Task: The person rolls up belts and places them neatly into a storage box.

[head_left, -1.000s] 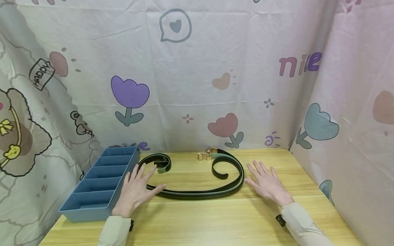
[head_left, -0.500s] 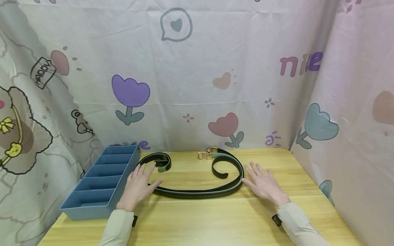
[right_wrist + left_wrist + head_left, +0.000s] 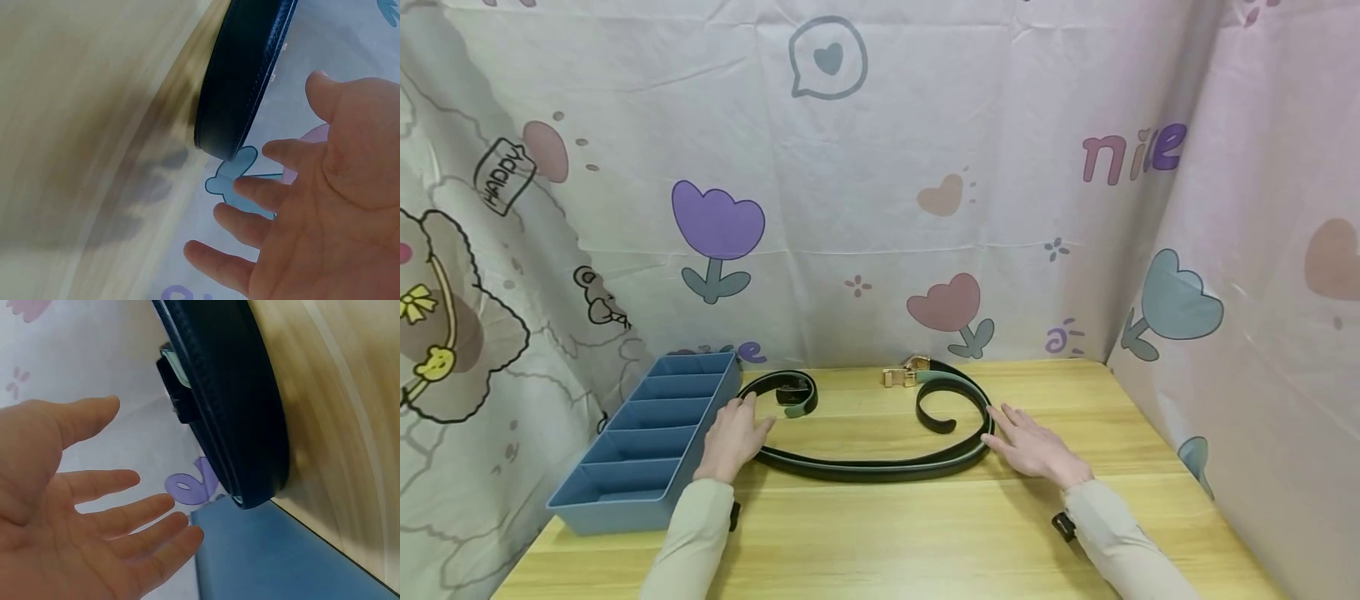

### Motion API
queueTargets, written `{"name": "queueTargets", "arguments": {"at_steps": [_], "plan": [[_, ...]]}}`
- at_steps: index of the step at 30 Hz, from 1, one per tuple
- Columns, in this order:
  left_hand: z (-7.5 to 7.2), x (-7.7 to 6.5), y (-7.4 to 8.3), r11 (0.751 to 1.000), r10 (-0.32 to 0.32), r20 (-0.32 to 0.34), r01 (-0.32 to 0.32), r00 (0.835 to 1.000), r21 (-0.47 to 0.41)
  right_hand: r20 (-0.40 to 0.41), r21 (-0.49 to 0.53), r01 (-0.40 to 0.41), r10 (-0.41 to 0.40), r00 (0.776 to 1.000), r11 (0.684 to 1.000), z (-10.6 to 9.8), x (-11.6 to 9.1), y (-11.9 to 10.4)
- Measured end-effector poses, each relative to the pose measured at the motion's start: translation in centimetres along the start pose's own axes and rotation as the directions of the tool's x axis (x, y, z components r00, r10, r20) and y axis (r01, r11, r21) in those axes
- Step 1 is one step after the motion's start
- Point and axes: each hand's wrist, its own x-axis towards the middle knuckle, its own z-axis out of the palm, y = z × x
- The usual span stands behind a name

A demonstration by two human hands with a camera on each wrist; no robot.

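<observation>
Black belting [image 3: 880,472] with a pale green inner side stands on edge on the table in a long curve. Whether it is one belt or more, I cannot tell. Its right part carries a gold buckle [image 3: 901,377] and curls inward to a black tip; a dark fitting [image 3: 793,392] sits in the left coil. My left hand [image 3: 731,437] hovers beside the left bend, fingers relaxed and apart from the belt [image 3: 231,400] in the left wrist view. By the right bend is my right hand [image 3: 1033,442], fingers spread; the right wrist view shows a gap to the belt [image 3: 240,81].
A blue divided tray [image 3: 700,450] with several compartments stands at the left, close to my left hand. The wooden table [image 3: 880,542] ends at patterned cloth [image 3: 850,208] hanging behind and on both sides.
Both hands have moved inward toward the belt's bends, the left rightward and the right leftward. The left fingers look less spread. The belt and tray have stayed put.
</observation>
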Motion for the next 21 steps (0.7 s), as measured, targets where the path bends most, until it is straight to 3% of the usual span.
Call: {"name": "queueTargets", "arguments": {"at_steps": [8,17,21], "plan": [[0.7,1.0,-1.2,0.999,-0.004,0.096,0.007,0.995,-0.036,0.005,0.027,0.01,-0.011,1.0,1.0,0.4,0.7,-0.2],[1.1,1.8,-2.1,0.998,-0.035,0.195,0.044,0.98,-0.039,-0.149,0.014,0.064,-0.062,0.987,0.998,0.7,2.6,0.1],[1.3,2.2,-2.5,0.986,-0.114,0.222,0.137,0.968,-0.095,-0.171,0.033,0.018,-0.013,0.985,0.999,0.6,3.5,0.2]]}}
